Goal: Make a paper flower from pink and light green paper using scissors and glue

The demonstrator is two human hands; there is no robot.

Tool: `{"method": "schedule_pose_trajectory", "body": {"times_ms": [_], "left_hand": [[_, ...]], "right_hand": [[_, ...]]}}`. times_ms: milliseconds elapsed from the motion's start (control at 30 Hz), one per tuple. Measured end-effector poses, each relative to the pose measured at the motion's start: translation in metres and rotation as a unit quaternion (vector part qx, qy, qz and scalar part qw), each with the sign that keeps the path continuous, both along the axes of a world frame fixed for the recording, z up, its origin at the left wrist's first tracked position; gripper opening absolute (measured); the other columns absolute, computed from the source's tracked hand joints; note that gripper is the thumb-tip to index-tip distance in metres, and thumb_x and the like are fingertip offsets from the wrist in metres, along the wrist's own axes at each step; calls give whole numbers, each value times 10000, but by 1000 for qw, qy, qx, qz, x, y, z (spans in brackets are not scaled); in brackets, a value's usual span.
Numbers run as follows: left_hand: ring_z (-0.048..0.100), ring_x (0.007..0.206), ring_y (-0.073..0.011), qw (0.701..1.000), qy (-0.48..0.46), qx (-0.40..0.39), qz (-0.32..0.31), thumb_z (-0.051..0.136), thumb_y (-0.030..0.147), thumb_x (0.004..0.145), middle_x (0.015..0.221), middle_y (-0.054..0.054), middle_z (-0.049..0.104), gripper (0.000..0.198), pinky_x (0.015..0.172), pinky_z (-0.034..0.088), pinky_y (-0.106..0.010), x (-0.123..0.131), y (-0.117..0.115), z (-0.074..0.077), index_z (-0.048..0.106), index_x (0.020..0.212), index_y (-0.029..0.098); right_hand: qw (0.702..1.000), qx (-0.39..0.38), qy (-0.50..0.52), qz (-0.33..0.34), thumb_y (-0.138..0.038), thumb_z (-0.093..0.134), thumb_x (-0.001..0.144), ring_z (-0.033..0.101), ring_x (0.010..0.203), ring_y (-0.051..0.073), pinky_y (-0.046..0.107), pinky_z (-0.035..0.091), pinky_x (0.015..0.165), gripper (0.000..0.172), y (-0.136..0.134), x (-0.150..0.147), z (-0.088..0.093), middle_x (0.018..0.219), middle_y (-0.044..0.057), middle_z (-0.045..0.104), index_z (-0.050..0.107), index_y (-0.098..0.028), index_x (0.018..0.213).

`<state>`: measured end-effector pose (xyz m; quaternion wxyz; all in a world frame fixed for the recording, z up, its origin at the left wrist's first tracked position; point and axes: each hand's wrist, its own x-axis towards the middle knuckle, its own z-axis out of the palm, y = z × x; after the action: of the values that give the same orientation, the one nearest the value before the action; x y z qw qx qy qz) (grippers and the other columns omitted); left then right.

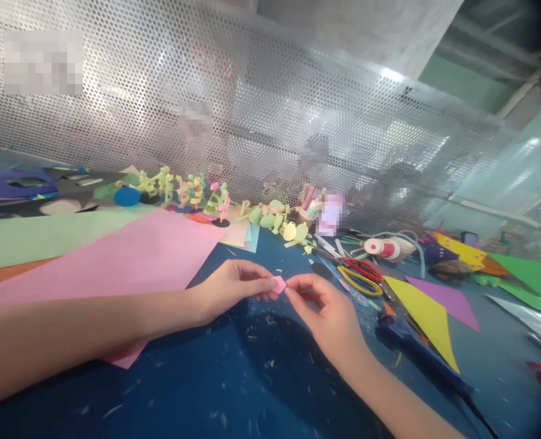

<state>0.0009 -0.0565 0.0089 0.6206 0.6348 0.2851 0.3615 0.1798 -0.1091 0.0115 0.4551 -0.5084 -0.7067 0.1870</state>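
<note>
Between my two hands, above the blue table (197,390), is a small pink piece of paper (278,284) with angled edges. My left hand (238,281) pinches its left side between thumb and fingers. From the other side, my right hand (323,305) is closed with thumb and forefinger tips together at the paper's right corner. Whether those tips hold the paper or only touch it is hard to make out. A large pink sheet (161,244) lies under and beyond my left forearm.
Scissors with red and yellow handles (362,277) and a dark blue corded tool (421,350) lie right. A yellow sheet (426,311) and a thread spool (382,248) are nearby. Small paper figures (165,183) stand at the back before a perforated metal screen (270,122).
</note>
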Motion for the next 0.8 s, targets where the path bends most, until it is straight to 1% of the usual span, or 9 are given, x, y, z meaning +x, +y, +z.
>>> {"method": "schedule_pose_trajectory", "body": {"times_ms": [167,333,533,800], "left_hand": [[576,704,-135,1000,11,2,-8,663,393,722,782,-55,693,259,666,436,-238,-1,0,-1,703,804,150],[571,711,-133,1000,8,3,-10,661,385,730,786,-54,691,256,683,437,-239,-1,0,-1,706,816,148],[578,727,-132,1000,1,6,-15,658,374,736,807,-52,698,257,712,444,-237,-1,1,-2,710,857,154],[606,744,-140,1000,6,-3,-18,679,365,715,818,-55,715,249,721,467,-243,-1,3,-7,720,860,167]], "right_hand": [[1000,19,-16,-8,-226,571,799,619,730,160,287,510,711,46,-2,-2,0,817,14,641,600,-223,835],[999,20,-25,-8,-228,564,805,622,728,167,299,513,705,50,-2,-2,3,810,20,645,606,-223,831],[999,29,-39,-12,-233,561,808,623,710,158,277,510,681,52,-1,0,2,793,15,650,610,-220,816],[988,112,-100,-25,-143,579,756,585,614,104,215,478,621,66,-4,-2,1,699,-18,625,613,-198,772]]}}
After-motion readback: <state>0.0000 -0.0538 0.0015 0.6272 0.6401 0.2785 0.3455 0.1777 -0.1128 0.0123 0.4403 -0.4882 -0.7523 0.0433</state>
